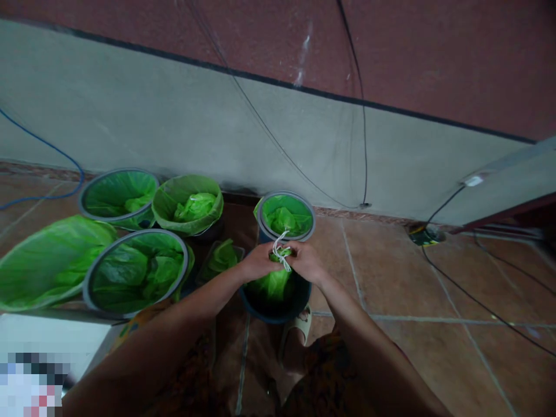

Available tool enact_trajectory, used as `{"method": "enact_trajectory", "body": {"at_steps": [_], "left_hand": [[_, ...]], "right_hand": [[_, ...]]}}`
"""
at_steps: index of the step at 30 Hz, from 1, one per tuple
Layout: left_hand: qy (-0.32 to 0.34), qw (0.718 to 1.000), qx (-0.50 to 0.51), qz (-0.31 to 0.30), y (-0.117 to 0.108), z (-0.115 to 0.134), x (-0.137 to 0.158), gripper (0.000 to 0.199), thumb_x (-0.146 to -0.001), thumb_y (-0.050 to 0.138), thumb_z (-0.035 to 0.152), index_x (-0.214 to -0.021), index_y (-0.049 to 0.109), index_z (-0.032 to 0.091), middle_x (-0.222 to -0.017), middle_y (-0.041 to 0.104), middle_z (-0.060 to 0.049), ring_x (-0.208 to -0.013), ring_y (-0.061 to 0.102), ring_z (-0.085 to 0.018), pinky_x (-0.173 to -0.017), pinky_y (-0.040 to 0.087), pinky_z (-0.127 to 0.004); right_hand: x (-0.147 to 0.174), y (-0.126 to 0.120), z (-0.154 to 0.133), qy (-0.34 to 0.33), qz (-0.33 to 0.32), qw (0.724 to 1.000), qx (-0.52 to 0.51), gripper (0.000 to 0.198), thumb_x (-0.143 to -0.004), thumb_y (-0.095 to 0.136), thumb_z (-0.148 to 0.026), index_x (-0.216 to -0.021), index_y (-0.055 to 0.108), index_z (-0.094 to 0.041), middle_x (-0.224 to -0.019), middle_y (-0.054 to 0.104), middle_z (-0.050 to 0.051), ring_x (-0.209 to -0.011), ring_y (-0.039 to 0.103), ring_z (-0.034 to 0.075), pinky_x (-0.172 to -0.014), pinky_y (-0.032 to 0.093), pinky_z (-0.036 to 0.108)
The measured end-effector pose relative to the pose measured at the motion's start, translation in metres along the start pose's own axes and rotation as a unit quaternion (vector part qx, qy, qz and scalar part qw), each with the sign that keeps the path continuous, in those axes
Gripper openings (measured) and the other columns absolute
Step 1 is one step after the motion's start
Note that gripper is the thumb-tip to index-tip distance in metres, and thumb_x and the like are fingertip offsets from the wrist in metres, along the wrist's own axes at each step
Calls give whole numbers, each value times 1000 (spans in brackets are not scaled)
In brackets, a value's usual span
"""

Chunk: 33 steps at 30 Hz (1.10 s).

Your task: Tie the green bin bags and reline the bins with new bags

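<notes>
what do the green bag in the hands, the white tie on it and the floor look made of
Green bag: probably thin plastic film, slightly shiny; it creases into folds. White tie: perhaps string or cord, seemingly matte; thin strands loop loosely. Floor: likely ceramic or clay tile, mostly dull; pale joint lines divide it.

the floor (386, 278) is brown tiles with pale lines between them. a dark bin (299, 296) stands on it, just beside a bin with a gray ring (313, 218). more bins (186, 266) stand left. a pale sandal (305, 318) is near, and a black cord (495, 313) lies right.
</notes>
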<state>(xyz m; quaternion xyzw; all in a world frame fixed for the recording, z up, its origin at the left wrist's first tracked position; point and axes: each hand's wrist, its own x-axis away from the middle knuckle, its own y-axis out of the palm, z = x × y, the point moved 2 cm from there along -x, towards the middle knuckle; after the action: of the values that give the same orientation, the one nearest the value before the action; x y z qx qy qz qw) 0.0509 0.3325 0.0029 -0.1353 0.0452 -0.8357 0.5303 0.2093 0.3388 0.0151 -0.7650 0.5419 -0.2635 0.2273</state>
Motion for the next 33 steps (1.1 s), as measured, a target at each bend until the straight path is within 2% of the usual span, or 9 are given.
{"method": "enact_trajectory", "body": {"at_steps": [4, 6, 9, 14, 19, 25, 28, 31, 33], "left_hand": [[18, 994, -100, 31, -3, -3, -3, 29, -74, 65, 32, -95, 71, 13, -81, 69, 0, -82, 61, -18, -80, 47, -28], [28, 990, -129, 39, -6, -1, -3, 29, -78, 62, 36, -95, 71, 14, -82, 70, -1, -82, 62, -18, -79, 47, -28], [44, 984, -169, 41, -5, 0, -3, 25, -82, 57, 32, -91, 71, 14, -80, 70, -2, -81, 61, -18, -78, 46, -26], [48, 978, -196, 51, -2, -2, -3, 27, -84, 54, 36, -80, 70, 14, -71, 65, -1, -71, 56, -14, -70, 43, -24], [11, 980, -195, 41, -5, -2, -3, 37, -80, 58, 45, -64, 68, 14, -50, 46, 5, -55, 42, -10, -56, 33, -21], [14, 983, -181, 8, -6, 3, -2, 26, -77, 63, 39, -77, 75, 16, -65, 65, 2, -66, 54, -13, -63, 41, -22], [25, 980, -196, -13, -4, 6, 1, 21, -77, 64, 34, -79, 75, 17, -69, 68, 1, -69, 58, -14, -67, 42, -22], [20, 975, -219, -25, -1, 9, 4, 23, -78, 64, 36, -72, 74, 16, -63, 65, 1, -66, 57, -14, -65, 41, -22], [21, 977, -211, -23, -1, 12, 5, 24, -79, 63, 37, -73, 74, 16, -64, 65, 1, -66, 57, -14, -65, 40, -22]], "right_hand": [[-2, -2, -2, -26, -40, 986, -161, 21, -71, 62, -23, -89, 68, -17, -82, 70, 1, -72, 59, 14, -71, 45, 26], [-2, -2, -5, -36, -48, 981, -183, 26, -72, 66, -31, -94, 68, -17, -85, 70, 2, -74, 59, 14, -72, 45, 27], [-1, 0, -10, -45, -20, 989, -142, 27, -76, 67, -38, -94, 71, -19, -88, 70, 2, -79, 60, 16, -76, 45, 28], [-3, 2, -17, -77, 53, 995, -23, 17, -82, 61, -32, -78, 71, -20, -81, 65, 2, -77, 58, 15, -74, 42, 26], [-6, 2, -14, -66, 104, 991, -46, 24, -84, 54, -35, -68, 63, -19, -70, 60, 0, -65, 53, 12, -63, 39, 24], [-10, 3, -9, -1, 115, 973, -202, 30, -80, 58, -44, -66, 62, -18, -56, 55, -3, -52, 49, 10, -52, 36, 22], [-11, -5, -15, 16, 163, 946, -281, 30, -78, 62, -47, -66, 62, -19, -55, 57, -3, -47, 47, 9, -47, 36, 21], [-10, -22, -23, 0, 225, 885, -408, 27, -75, 66, -46, -72, 60, -20, -62, 62, -3, -48, 48, 7, -48, 41, 20], [-10, -34, -27, -21, 237, 845, -478, 25, -73, 70, -44, -76, 60, -21, -69, 65, -2, -53, 54, 7, -55, 47, 20]]}}
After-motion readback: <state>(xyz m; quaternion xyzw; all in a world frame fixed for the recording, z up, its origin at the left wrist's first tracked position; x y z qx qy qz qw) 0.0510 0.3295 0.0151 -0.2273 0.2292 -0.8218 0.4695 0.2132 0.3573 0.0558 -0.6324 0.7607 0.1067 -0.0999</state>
